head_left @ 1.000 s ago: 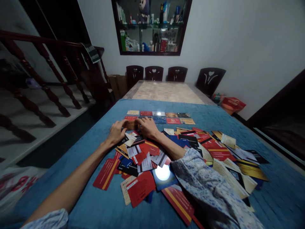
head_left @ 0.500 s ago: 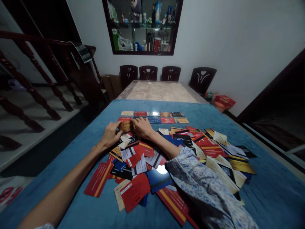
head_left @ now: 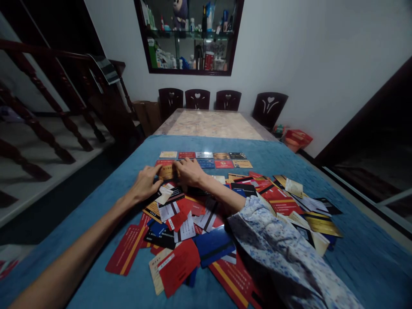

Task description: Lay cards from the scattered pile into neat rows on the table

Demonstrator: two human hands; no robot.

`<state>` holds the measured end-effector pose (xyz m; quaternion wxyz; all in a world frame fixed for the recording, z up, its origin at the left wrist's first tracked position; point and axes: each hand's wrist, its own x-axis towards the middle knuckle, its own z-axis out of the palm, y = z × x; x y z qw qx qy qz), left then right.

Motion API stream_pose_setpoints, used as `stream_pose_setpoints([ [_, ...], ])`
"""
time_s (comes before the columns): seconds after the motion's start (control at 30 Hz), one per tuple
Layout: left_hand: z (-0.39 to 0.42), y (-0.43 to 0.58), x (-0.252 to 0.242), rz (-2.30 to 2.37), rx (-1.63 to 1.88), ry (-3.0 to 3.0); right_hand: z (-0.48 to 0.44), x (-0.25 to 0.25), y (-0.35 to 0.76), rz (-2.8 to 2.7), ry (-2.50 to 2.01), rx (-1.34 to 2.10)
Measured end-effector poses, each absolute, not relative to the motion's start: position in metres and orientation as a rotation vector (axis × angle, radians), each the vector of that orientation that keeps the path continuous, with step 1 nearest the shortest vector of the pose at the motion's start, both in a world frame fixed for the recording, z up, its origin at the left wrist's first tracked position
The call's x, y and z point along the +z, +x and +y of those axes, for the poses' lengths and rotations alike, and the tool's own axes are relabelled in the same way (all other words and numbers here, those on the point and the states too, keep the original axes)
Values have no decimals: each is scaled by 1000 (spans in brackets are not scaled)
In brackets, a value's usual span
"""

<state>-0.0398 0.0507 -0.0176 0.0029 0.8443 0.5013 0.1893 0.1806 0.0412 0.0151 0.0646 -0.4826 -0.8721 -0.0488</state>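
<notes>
A gold card (head_left: 166, 172) lies just below the left end of the second row of cards, held between my two hands. My left hand (head_left: 146, 185) grips its left edge with thumb and forefinger. At its right edge are the bent fingers of my right hand (head_left: 190, 173), which hide that end of the card. Just beyond, a red card (head_left: 163, 162) in the second row is partly covered. To the right of my fingers in that row are a blue card (head_left: 206, 164), another red card (head_left: 224, 164) and a yellow card (head_left: 242, 164).
A loose pile of cards, with a red card (head_left: 178, 266) on top, spreads below my hands. Another heap, with a gold card (head_left: 322, 224), lies to the right. A blue cloth (head_left: 96, 231) covers the near table. Dark chairs (head_left: 197, 99) stand at the far end.
The view has shifted slightly, moving the scene a little left. Both hands stay at the gold card, which keeps nearly the same place below the row.
</notes>
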Motion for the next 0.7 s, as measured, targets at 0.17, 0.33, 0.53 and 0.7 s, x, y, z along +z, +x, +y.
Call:
stream_pose_setpoints([
  [0.17, 50, -24, -9, 1492, 532, 2687, 38, 20, 195, -2615, -1498, -135],
  [0.33, 55, -6, -4, 1422, 487, 2705, 38, 23, 213, -2613, -1568, -111],
  [0.53, 65, 16, -1, 1417, 411, 2739, 35, 32, 236, -2640, -1636, -97],
  [0.7, 68, 34, 4, 1374, 400, 2767, 35, 31, 254, -2633, -1659, -129],
])
